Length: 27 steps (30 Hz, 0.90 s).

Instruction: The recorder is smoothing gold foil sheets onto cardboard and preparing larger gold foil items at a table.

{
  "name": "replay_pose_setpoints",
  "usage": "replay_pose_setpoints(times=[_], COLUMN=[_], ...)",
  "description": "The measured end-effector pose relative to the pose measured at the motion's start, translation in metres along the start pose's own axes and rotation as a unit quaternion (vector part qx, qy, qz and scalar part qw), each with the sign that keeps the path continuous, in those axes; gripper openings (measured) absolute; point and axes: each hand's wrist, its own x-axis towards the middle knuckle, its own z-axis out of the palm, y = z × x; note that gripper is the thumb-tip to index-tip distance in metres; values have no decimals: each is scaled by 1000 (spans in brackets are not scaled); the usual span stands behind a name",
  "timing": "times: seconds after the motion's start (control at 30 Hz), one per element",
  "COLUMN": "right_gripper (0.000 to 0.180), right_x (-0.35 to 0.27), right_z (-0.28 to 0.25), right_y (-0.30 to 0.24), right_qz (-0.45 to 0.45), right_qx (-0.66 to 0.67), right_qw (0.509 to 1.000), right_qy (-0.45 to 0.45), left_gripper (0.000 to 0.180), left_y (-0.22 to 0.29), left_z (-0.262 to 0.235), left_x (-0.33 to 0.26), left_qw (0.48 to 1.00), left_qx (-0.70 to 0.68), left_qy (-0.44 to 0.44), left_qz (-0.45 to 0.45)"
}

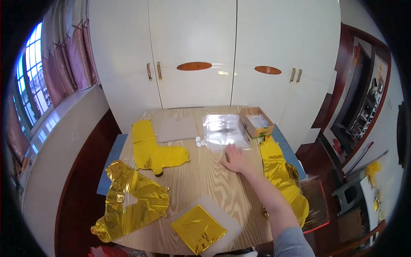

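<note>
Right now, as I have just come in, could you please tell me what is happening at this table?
The person's right hand is open, palm down, at the near edge of the clear plastic; the left hand is out of view. On the table, an L-shaped foil piece and a foil piece with a triangular hole lie at the left, a long foil piece at the right, all gold. A folded gold square lies in front.

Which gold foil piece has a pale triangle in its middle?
The lower-left, A-shaped piece. The L-shaped piece beyond it, the square piece and the long right-hand piece show none.
</note>
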Motion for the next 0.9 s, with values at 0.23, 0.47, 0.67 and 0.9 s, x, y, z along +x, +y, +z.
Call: replay_pose_setpoints(times=[0.23,0.47,0.67,0.9], right_gripper=[91,80,65,58], right_x=[-41,-94,-81,-27], right_z=[8,5,9,24], right_y=[-15,-43,-30,11], right_qz=[-18,-10,-10,-20], right_qx=[-19,-24,11,3], right_qw=[998,999,1000,999], right_qy=[-62,-33,15,30], left_gripper=[44,48,47,47], left_y=[-35,-9,-3,-60], left_z=[23,33,39,38], left_x=[36,40,31,23], left_qw=[954,919,929,957], left_qx=[-259,-354,-344,-269], left_qy=[-147,-156,-111,-103], left_qz=[-25,-80,-82,25])
